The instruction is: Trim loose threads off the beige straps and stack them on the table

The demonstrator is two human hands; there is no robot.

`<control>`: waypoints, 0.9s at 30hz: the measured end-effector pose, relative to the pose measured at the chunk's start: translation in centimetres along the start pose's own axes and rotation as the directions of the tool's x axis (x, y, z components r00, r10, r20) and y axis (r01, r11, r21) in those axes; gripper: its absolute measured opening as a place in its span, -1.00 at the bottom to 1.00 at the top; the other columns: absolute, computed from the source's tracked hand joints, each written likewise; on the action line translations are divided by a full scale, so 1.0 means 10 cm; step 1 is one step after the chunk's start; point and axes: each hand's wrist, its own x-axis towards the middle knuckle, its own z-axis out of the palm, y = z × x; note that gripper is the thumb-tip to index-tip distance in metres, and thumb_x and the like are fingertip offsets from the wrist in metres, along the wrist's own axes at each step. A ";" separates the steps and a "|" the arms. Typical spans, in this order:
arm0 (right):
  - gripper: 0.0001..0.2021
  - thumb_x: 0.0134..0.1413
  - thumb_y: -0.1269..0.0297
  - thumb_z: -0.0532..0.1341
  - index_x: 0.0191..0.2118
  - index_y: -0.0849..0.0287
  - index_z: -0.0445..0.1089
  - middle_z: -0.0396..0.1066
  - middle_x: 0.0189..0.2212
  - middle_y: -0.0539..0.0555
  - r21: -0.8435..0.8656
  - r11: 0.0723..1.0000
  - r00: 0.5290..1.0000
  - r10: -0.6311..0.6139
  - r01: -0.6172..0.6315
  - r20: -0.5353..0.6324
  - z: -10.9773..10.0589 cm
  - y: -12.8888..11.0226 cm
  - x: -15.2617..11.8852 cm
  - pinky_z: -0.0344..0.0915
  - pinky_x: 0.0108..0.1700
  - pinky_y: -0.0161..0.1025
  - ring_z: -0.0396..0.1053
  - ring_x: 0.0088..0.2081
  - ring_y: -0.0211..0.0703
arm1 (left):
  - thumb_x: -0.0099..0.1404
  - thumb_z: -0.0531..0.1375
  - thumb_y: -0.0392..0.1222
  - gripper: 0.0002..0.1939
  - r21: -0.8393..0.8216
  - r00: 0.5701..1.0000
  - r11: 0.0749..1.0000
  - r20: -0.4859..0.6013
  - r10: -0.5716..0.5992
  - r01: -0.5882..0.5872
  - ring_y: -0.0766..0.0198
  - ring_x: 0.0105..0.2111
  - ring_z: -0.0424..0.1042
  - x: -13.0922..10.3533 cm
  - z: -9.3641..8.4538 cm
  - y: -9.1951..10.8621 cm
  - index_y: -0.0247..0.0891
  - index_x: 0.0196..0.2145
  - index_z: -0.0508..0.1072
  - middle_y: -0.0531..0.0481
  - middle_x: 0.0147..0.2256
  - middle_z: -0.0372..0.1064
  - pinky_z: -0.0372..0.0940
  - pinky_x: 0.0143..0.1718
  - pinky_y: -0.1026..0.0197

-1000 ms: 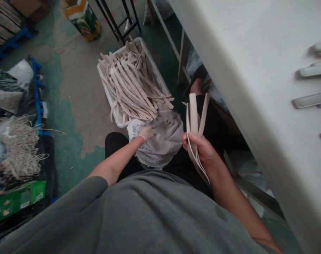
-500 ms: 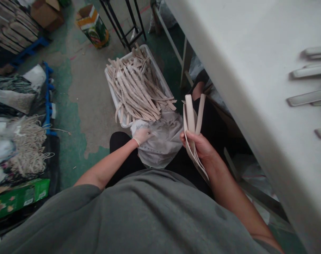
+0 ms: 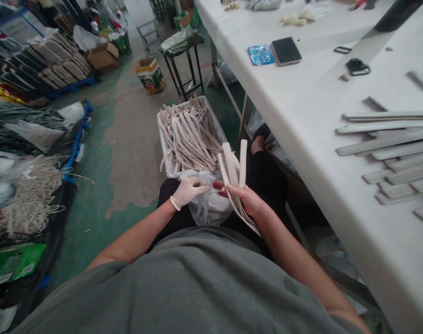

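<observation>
My left hand (image 3: 187, 191), in a pale thin glove, is closed on the crumpled translucent plastic bag (image 3: 211, 208) lying over my lap. Bare-skinned, my right hand (image 3: 248, 199) grips a few flat beige straps (image 3: 231, 164); their rounded ends stick up above the fingers and their lengths bend down below the palm. Its fingertips come close to the bag's right side. Just beyond my knees, a white plastic crate (image 3: 161, 134) on the floor is heaped with similar beige straps (image 3: 188, 134).
Along my right runs a white table (image 3: 302, 176) bearing more straps (image 3: 395, 148), a phone (image 3: 286, 51), a blue packet (image 3: 260, 54) and a black buckle (image 3: 358, 67). A black stool (image 3: 183, 60) and a carton (image 3: 150, 74) stand ahead. Loaded pallets line the left.
My view has tilted up, showing more of the table. The right hand with the straps has come nearer the left hand, which has raised part of the bag.
</observation>
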 end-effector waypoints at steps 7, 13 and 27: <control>-0.67 -0.22 0.02 0.45 -0.41 0.20 0.60 0.57 -0.42 0.08 -0.257 0.954 0.972 -0.191 0.151 -0.139 0.45 -0.15 0.18 0.35 -0.18 -0.16 0.47 -0.32 -0.07 | -0.09 0.47 0.01 -0.54 -0.087 0.994 0.996 0.106 -0.006 0.015 0.23 -0.35 0.42 -0.03 0.09 0.06 -0.39 -0.29 0.63 -0.03 -0.39 0.52 0.30 -0.23 0.23; -0.63 -0.25 -0.02 0.45 -0.41 0.20 0.59 0.54 -0.47 0.06 -0.396 0.893 0.940 -0.297 0.212 -0.167 0.50 -0.48 0.26 0.30 -0.30 -0.23 0.41 -0.40 -0.16 | -0.07 0.46 0.04 -0.60 -0.044 0.942 0.985 0.303 -0.146 0.168 0.35 -0.54 0.29 -0.14 0.11 0.04 -0.38 -0.52 0.50 0.01 -0.57 0.37 0.20 -0.43 0.28; -0.66 -0.12 -0.04 0.38 -0.39 0.17 0.61 0.48 -0.52 0.03 -0.545 0.760 0.786 -0.558 0.354 -0.267 0.41 -0.95 0.04 0.26 -0.43 -0.26 0.37 -0.47 -0.20 | 0.04 0.37 0.00 -0.64 0.243 0.895 0.923 0.267 -0.358 0.297 0.25 -0.57 0.28 0.00 0.03 -0.63 -0.31 -0.63 0.38 -0.03 -0.63 0.30 0.22 -0.44 0.19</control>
